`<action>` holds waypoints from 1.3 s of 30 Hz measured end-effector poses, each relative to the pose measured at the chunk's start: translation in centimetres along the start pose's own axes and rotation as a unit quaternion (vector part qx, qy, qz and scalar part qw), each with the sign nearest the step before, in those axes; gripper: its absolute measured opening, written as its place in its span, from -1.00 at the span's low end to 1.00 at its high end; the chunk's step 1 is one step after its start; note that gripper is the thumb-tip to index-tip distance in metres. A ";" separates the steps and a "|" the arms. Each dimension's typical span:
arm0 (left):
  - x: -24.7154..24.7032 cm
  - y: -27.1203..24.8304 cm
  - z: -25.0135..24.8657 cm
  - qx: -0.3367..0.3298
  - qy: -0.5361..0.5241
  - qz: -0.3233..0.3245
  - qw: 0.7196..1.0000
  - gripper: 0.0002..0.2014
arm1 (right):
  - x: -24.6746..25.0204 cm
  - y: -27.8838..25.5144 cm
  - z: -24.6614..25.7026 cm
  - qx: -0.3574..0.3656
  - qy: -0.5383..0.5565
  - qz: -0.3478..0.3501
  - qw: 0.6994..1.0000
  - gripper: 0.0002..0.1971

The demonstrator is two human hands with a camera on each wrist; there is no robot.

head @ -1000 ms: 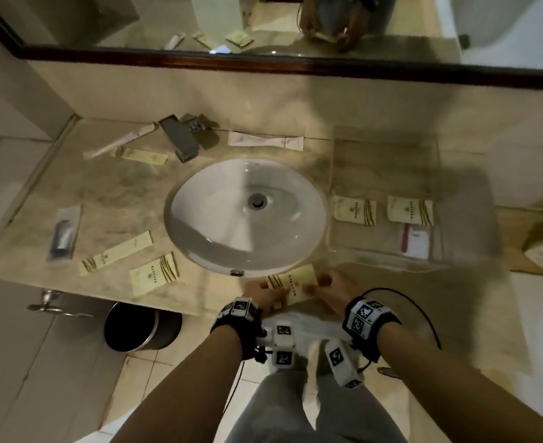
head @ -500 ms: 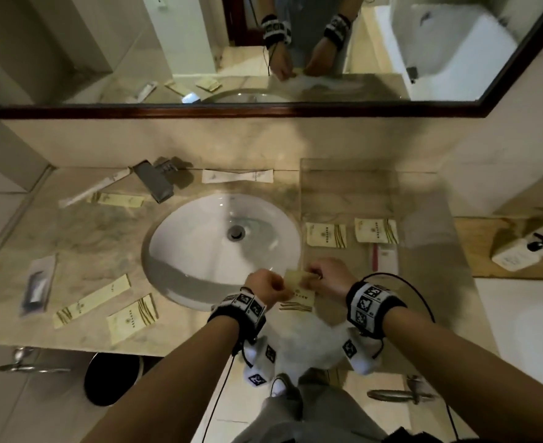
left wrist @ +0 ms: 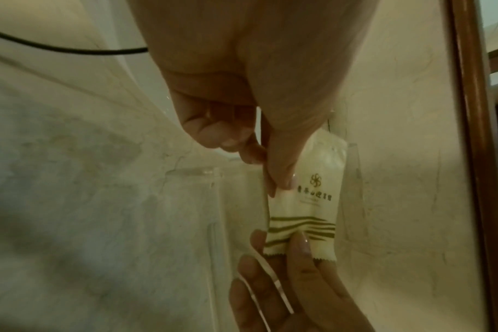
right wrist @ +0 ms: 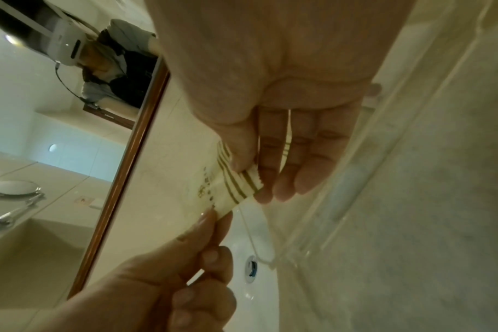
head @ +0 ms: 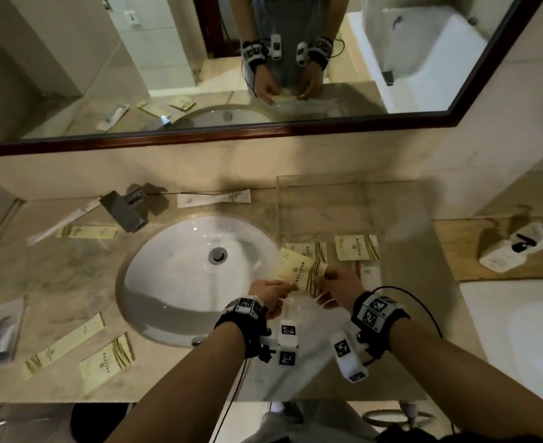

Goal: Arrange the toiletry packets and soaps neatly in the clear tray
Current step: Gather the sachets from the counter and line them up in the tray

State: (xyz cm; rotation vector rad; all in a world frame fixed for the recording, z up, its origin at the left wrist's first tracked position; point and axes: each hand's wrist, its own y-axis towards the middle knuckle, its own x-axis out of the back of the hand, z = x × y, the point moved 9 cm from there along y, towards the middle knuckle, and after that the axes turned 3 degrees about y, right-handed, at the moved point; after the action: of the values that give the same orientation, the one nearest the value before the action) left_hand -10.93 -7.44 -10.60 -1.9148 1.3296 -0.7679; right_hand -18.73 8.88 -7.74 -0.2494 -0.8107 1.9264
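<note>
Both hands hold one cream packet with gold stripes [head: 297,270] above the sink's right rim, just left of the clear tray [head: 324,209]. My left hand [head: 291,286] pinches its plain side edge [left wrist: 313,197] between thumb and fingers. My right hand [head: 323,277] pinches the striped end [right wrist: 242,182] with thumb over straight fingers. Inside the tray lie two matching cream packets [head: 356,247] [head: 313,251] and a white and red one [head: 366,274]. More packets lie on the counter left of the sink [head: 107,359] [head: 62,345] [head: 86,231].
The white sink [head: 180,282] fills the counter's middle, with the faucet [head: 125,207] behind it. A long white sachet [head: 214,198] lies by the back wall and a clear-wrapped item [head: 5,334] at the far left. A white object [head: 519,247] sits on the wooden shelf at right.
The packet has risen from the counter's front edge and moved toward the tray, still held by both hands. The head view has tilted up, showing more mirror.
</note>
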 end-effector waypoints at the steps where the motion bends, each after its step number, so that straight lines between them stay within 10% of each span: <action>1: -0.2 0.1 0.0 0.017 -0.007 0.003 1.000 -0.89 | 0.4 0.4 0.1 -0.003 -0.012 -0.003 1.000 -0.90; 12: -8.0 3.1 -1.3 0.138 -0.168 0.073 0.973 -0.76 | 3.6 6.5 4.6 0.024 -0.319 -0.051 0.946 -0.71; 29: -7.5 4.6 -2.1 0.168 -0.188 -0.005 0.968 -0.63 | 3.6 9.3 5.4 0.016 -0.385 -0.055 0.921 -0.74; 39: 2.0 -1.1 -1.8 0.063 -0.300 -0.070 0.949 -0.74 | -9.0 5.1 10.0 0.136 -0.351 0.074 0.923 -0.68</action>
State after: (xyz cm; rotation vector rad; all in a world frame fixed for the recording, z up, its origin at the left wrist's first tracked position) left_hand -11.13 -9.43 -8.47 -1.9358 0.7571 -0.2780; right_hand -22.90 -4.60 -4.95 0.6035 -0.9778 2.2672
